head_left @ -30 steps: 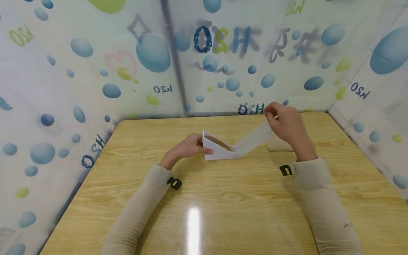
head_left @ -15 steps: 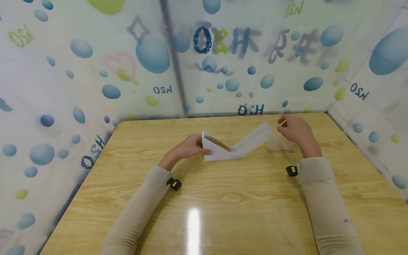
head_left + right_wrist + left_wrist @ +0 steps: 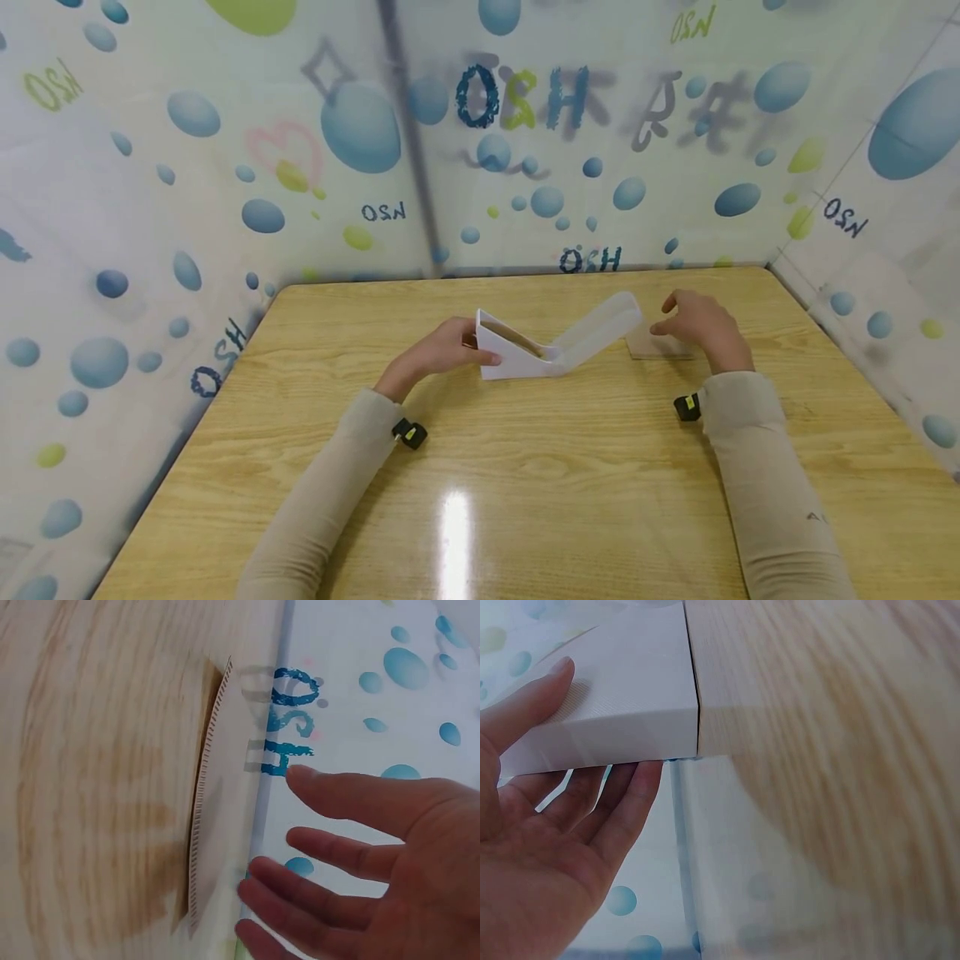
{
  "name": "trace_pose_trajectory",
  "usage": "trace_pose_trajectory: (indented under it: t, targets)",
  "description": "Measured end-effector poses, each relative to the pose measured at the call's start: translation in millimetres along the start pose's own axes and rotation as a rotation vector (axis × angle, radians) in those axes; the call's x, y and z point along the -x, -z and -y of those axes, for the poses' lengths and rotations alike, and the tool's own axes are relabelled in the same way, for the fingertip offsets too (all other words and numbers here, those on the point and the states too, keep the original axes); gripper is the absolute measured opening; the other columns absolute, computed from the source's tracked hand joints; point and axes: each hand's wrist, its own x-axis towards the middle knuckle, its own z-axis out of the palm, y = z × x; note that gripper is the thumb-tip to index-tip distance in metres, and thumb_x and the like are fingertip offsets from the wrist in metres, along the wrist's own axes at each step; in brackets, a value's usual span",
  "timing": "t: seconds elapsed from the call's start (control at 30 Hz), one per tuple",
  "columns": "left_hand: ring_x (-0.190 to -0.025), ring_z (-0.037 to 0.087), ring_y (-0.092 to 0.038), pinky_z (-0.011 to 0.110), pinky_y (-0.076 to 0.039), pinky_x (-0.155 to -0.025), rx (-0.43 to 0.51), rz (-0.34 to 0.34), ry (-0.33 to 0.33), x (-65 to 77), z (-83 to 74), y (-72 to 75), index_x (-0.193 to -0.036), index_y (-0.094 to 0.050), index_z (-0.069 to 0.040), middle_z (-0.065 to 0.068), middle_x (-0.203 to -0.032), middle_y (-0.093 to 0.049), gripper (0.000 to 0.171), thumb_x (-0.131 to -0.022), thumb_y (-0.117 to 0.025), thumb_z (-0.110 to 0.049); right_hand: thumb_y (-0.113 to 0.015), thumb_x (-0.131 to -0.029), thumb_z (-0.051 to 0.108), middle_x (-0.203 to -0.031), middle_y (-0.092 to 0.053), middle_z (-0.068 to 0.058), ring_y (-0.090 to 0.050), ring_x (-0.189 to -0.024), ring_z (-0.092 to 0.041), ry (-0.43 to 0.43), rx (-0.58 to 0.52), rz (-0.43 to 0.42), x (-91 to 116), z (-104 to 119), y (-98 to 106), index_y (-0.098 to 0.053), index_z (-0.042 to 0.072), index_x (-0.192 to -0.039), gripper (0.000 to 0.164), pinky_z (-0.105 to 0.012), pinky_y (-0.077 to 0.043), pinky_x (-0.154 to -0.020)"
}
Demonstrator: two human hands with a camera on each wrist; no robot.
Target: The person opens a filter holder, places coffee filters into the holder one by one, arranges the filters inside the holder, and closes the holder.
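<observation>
A white box [image 3: 513,360] with a slanted open top stands on the table, its lid [image 3: 600,329] swung back to the right. Something brown [image 3: 517,333] shows inside. My left hand [image 3: 450,343] grips the box's left end, thumb on the near face and fingers behind; the left wrist view shows the thumb over the box [image 3: 641,671]. Beyond the lid's end, my right hand [image 3: 705,327] hovers with loosely bent, empty fingers. Below it lies a thin beige sheet [image 3: 651,346], partly hidden by the hand. Short marks line the sheet's edge [image 3: 199,802] in the right wrist view.
The wood-grain table [image 3: 525,467] reaches a patterned cloth wall [image 3: 480,192] at the back, with more cloth at both sides. Light glares on the table's near part. A small black device [image 3: 409,432] sits at each cuff.
My right hand has moved away from the lid's end, right and down toward the beige sheet, its fingers spreading. The lid stays swung back. My left hand and the box hold still.
</observation>
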Motion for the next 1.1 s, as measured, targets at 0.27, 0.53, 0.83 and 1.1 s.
trace_pose_trajectory:
  t: [0.27,0.53,0.83,1.1]
  targets:
    - [-0.093,0.016,-0.067,0.028,-0.051,-0.078,0.012,0.001,0.006,0.9,1.3,-0.8,-0.126,-0.067,-0.006,0.011,-0.116,-0.075,0.037,-0.094,-0.077,-0.02,-0.069,-0.096,0.03,-0.139,-0.053,-0.035,-0.053,-0.118,-0.049,-0.023,0.006,0.038,-3.2,-3.7,-6.8,-0.049,-0.009,-0.136,0.06,-0.062,-0.045,-0.098]
    - [-0.094,0.017,-0.067,0.028,-0.051,-0.079,0.002,-0.007,0.012,0.0,0.4,-1.0,-0.127,-0.066,-0.007,0.011,-0.118,-0.074,0.037,-0.094,-0.076,-0.02,-0.071,-0.093,0.024,-0.137,-0.053,-0.034,-0.052,-0.114,-0.045,-0.057,-0.011,0.069,-8.6,-6.5,-12.1,-0.049,-0.007,-0.136,0.058,-0.062,-0.045,-0.098]
    - [-0.093,0.017,-0.067,0.028,-0.051,-0.078,0.002,-0.006,0.003,-1.9,0.5,-0.8,-0.127,-0.066,-0.006,0.012,-0.118,-0.074,0.036,-0.094,-0.076,-0.019,-0.072,-0.093,0.022,-0.141,-0.05,-0.035,-0.051,-0.117,-0.047,-0.069,-0.025,0.071,-10.5,-7.8,-14.2,-0.046,-0.007,-0.139,0.06,-0.063,-0.043,-0.101]
    - [-0.094,0.017,-0.067,0.029,-0.051,-0.079,0.022,-0.003,0.014,-1.4,-0.4,-2.0,-0.127,-0.066,-0.007,0.011,-0.118,-0.074,0.037,-0.094,-0.077,-0.02,-0.07,-0.094,0.017,-0.142,-0.047,-0.037,-0.049,-0.119,-0.046,-0.079,-0.061,0.093,-10.7,-7.6,-14.7,-0.043,-0.011,-0.141,0.061,-0.062,-0.041,-0.106]
